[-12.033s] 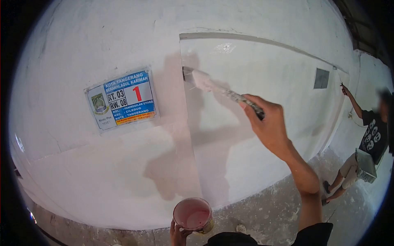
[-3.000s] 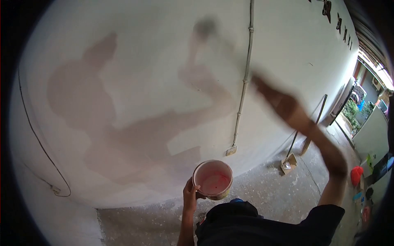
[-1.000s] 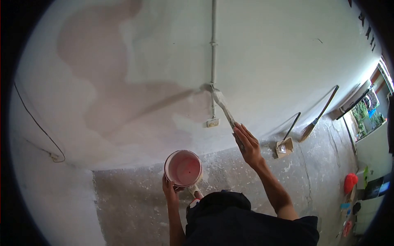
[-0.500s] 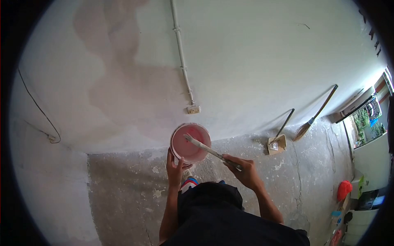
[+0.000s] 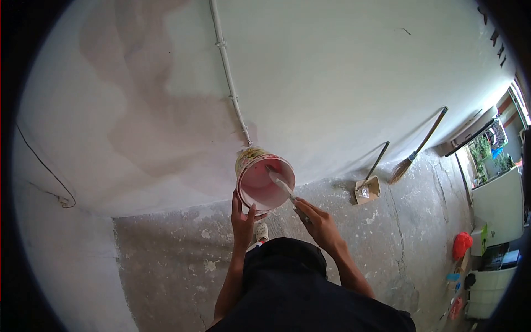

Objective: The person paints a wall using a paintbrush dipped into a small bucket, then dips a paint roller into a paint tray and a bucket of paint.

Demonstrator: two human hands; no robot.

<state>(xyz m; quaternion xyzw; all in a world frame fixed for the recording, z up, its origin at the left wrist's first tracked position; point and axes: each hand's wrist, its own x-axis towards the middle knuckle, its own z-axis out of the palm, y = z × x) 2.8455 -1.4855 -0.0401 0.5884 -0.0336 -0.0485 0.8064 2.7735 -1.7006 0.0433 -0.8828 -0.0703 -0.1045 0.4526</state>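
Note:
A paint bucket with a patterned outside is held in front of me, its mouth tilted towards me. Pink paint coats its inner wall and bottom. My left hand is closed on the rim at the near left side. In my right hand is the handle of a pale, paint-smeared paintbrush. The brush's far end reaches inside the bucket, and its bristles are hard to make out there.
Ahead is a wall with pinkish patches and a white conduit running down it. A dustpan and a broom lean on it at right. The concrete floor is speckled. A red bag lies at far right.
The bucket has come up and tipped so its mouth faces me more and its side shows. My right hand has moved left and the paintbrush reaches deeper into the bucket.

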